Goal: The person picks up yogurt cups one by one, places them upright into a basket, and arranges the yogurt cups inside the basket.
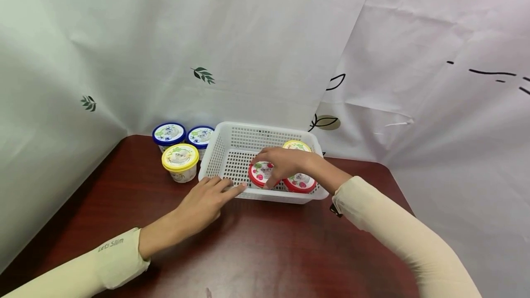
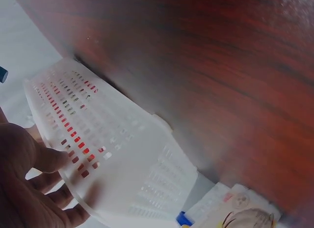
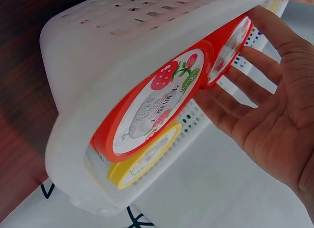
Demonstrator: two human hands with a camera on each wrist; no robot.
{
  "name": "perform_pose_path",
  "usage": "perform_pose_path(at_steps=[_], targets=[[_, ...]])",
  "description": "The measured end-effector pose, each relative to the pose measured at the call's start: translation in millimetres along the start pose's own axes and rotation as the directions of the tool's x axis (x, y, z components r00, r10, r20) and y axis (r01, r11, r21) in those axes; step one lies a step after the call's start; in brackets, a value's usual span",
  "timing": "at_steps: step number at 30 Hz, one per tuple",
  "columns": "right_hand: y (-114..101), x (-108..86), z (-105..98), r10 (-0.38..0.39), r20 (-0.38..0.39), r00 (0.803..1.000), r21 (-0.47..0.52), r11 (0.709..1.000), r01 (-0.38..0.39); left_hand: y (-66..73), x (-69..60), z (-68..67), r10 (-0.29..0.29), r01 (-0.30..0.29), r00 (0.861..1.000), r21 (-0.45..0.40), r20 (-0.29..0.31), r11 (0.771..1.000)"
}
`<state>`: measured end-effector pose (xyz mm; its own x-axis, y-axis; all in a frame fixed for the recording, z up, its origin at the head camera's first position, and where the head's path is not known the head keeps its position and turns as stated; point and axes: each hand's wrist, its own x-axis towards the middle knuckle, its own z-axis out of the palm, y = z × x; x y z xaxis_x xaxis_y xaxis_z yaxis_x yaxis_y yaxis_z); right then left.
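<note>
A white plastic basket stands on the table. My left hand holds its near rim, thumb on the outer wall and fingers over the edge in the left wrist view. Inside the basket, my right hand grips a red-lidded tub printed with strawberries, its thumb and fingers spread about the lid. Beside that tub sit another red-lidded tub and a yellow-lidded tub, partly hidden by the right hand and wrist in the head view.
Left of the basket, two blue-lidded tubs and one yellow-lidded tub are grouped on the dark red-brown table. White printed cloth hangs around the table's back and sides.
</note>
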<state>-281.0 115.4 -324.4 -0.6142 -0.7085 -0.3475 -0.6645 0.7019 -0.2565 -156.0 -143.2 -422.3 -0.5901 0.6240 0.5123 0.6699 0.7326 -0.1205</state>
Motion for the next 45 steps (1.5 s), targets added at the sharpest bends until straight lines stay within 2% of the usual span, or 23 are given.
perform_pose_path(at_steps=[5,12,19,25,32,39,45], targets=[[0.2,-4.3,2.2,-0.018,-0.019,1.0,-0.008,1.0,0.017,-1.4,1.1,0.1,0.018,-0.018,1.0,-0.001,-0.005,1.0],[0.6,-12.3,6.1,-0.02,-0.059,0.998,0.001,1.0,0.02,-2.9,4.1,-1.8,0.018,-0.018,1.0,-0.07,-0.001,0.997],[-0.3,-21.4,5.2,-0.019,-0.149,0.989,0.01,1.0,0.02,-7.1,8.3,-7.5,-0.023,0.034,0.997,-0.151,0.069,0.988],[1.0,-34.5,10.3,-0.027,-0.237,0.971,0.009,1.0,0.03,-15.0,14.3,-12.1,-0.046,0.064,0.992,-0.147,0.118,0.987],[1.5,-53.3,18.8,-0.037,-0.262,0.964,0.003,0.999,0.039,-33.4,20.1,-17.6,-0.09,0.107,0.991,-0.174,0.103,0.979],[6.4,-74.6,29.3,-0.051,-0.318,0.947,-0.002,0.999,0.053,-60.9,22.8,-17.0,-0.119,0.125,0.992,-0.176,0.045,0.976],[12.1,-91.4,43.7,-0.069,-0.363,0.929,-0.038,0.998,0.059,-79.9,22.7,-17.5,-0.175,0.188,0.982,-0.243,0.075,0.952]])
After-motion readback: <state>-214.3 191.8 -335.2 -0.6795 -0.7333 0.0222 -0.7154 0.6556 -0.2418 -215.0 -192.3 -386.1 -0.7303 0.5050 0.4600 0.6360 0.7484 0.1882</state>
